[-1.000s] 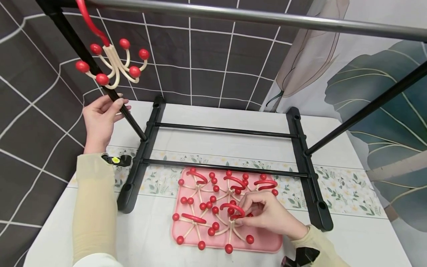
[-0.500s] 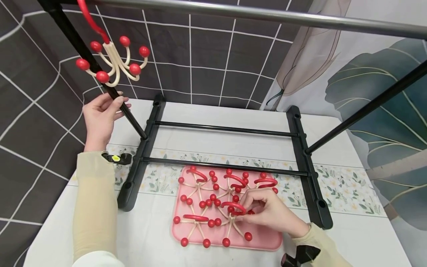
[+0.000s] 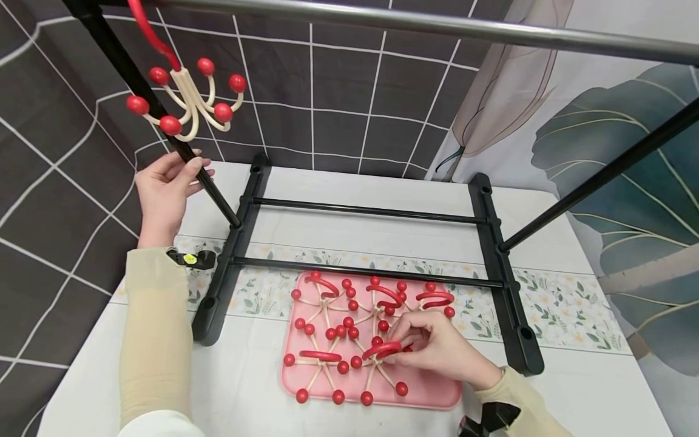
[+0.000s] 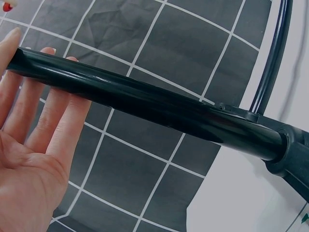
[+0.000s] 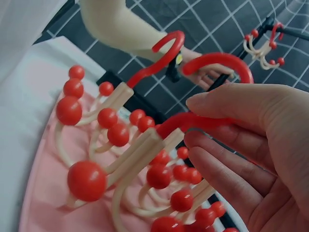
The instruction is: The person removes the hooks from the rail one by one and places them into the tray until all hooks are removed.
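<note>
A multi-armed hanger with cream arms, red ball tips and a red hook [image 3: 381, 350] stands at the front of a pink tray [image 3: 431, 394]. My right hand [image 3: 439, 349] pinches its hook between thumb and fingers; the cream stem [image 5: 137, 152] shows close up in the right wrist view. At the left, my left hand [image 3: 164, 197] holds the slanted black post [image 4: 145, 101] of a rack, fingers behind it and thumb in front. Above that hand hangs another such hanger [image 3: 188, 100]; the top of its hook is out of the head view.
Several similar hangers [image 3: 322, 357] crowd the tray, close to the held one. The rack's lower crossbar [image 3: 360, 273] runs above the tray's back edge. Its base feet [image 3: 505, 279] stand on the white table [image 3: 240, 388]. A grey top rail [image 3: 382, 24] spans overhead.
The hanger in my right hand has turned, its hook swinging round and its front balls shifting left. The neighbouring hanger at left shifted slightly earlier. My left hand stays on the post.
</note>
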The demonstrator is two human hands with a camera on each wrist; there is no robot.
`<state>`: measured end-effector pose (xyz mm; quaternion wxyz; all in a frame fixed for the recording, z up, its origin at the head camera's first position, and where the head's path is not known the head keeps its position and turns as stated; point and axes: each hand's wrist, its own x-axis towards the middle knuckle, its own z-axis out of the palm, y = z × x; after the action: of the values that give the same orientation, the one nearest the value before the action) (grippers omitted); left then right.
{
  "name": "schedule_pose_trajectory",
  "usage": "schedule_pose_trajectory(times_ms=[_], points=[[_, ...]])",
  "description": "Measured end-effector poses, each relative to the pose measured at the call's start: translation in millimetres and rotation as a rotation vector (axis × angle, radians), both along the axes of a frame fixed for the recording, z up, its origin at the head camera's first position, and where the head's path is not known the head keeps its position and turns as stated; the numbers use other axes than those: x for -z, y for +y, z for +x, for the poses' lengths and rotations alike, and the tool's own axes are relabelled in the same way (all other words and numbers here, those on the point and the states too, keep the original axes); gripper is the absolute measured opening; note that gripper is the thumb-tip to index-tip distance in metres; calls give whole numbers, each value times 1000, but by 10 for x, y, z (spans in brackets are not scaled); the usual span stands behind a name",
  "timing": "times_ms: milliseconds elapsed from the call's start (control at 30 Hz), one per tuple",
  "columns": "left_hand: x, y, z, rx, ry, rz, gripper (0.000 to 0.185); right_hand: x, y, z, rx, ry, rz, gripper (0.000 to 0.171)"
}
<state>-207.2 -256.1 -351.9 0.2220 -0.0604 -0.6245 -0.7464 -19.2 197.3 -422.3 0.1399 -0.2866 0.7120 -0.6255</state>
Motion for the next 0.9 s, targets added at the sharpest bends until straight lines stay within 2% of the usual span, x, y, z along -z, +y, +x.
schedule_pose_trajectory(times_ms=[67, 167, 300, 467, 667, 900], points=[[1, 2, 3, 2, -2, 0, 33, -66, 1, -3, 4, -3, 5, 24], [3, 6, 6, 3, -1, -3, 34, -212, 26, -37, -1, 43, -11, 30], [3, 10, 6, 2, 3, -6, 31, -481, 127, -147, 1, 215, -68, 41], [-2, 12, 3, 7, 8, 8, 30, -869, 260, -350, 102, 392, -119, 47], [-8, 9, 0, 5, 6, -3, 33, -1293, 263, -619, 219, 456, -145, 39], [-4, 14, 11, 3, 5, 4, 30, -1728, 24, -1047, 306, 473, -200, 36]])
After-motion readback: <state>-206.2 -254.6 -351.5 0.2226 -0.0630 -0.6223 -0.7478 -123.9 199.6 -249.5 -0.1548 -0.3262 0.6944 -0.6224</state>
